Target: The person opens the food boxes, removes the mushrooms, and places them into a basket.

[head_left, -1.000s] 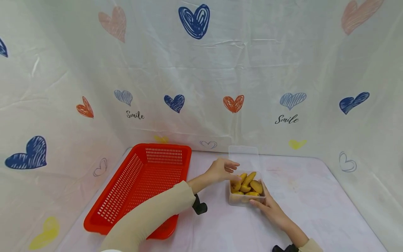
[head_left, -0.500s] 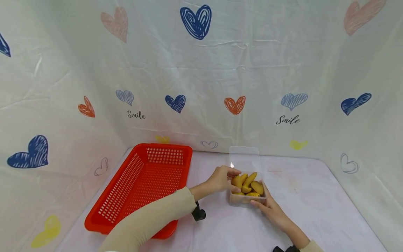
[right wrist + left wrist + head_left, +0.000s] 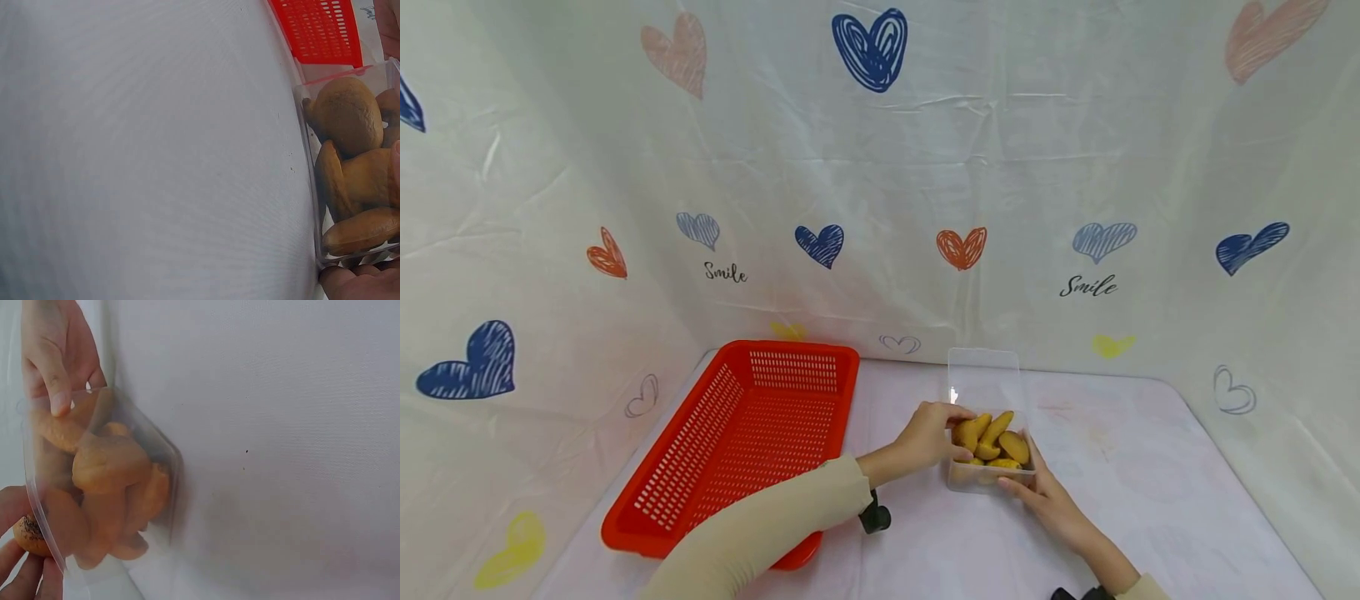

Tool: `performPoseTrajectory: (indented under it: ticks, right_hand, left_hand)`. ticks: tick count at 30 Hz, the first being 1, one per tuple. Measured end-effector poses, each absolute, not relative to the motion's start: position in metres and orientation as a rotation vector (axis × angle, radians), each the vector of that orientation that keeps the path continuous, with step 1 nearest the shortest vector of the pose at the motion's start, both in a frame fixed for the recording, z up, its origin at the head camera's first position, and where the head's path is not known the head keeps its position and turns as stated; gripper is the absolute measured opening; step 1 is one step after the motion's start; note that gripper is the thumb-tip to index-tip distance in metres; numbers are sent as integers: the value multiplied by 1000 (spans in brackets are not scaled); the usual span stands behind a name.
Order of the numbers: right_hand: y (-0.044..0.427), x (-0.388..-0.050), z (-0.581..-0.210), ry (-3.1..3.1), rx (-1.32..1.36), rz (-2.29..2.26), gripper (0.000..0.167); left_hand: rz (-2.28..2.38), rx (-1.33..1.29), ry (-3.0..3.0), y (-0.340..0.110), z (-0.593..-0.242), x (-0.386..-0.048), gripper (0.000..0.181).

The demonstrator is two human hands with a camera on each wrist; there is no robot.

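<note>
A clear plastic box (image 3: 967, 475) on the table holds several yellow-brown mushrooms (image 3: 997, 429). My left hand (image 3: 925, 437) reaches in over its left side, thumb and fingers around a mushroom (image 3: 968, 432) there. In the left wrist view, the fingers (image 3: 25, 578) of that hand surround the mushroom's dark-speckled end (image 3: 30, 530). My right hand (image 3: 1048, 500) holds the box at its right front corner, thumb on the front wall and fingers along the right side. In the right wrist view, round caps and thick stems (image 3: 349, 115) show through the box wall.
A red perforated plastic basket (image 3: 752, 425) stands on the left of the table, beneath my left forearm. The box's clear lid (image 3: 983, 375) stands raised at its back. A white curtain printed with hearts (image 3: 880, 167) hangs behind the table (image 3: 1120, 467).
My left hand has lowered slightly, and its thumb and fingers have closed around the left mushroom. The right hand and box have stayed in place.
</note>
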State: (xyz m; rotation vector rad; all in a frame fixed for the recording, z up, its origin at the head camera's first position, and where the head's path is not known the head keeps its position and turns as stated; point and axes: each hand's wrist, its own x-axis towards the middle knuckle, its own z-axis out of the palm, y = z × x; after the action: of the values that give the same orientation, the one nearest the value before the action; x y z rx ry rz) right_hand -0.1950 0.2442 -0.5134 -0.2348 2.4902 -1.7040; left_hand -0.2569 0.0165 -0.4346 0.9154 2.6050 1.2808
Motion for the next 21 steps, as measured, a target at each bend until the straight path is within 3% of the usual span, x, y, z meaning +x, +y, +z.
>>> performPoseTrajectory:
  ticks: [21]
  right_hand:
    - [244, -196, -515, 2483, -229, -1714, 92]
  left_hand:
    - [1451, 863, 2494, 13, -425, -259, 53]
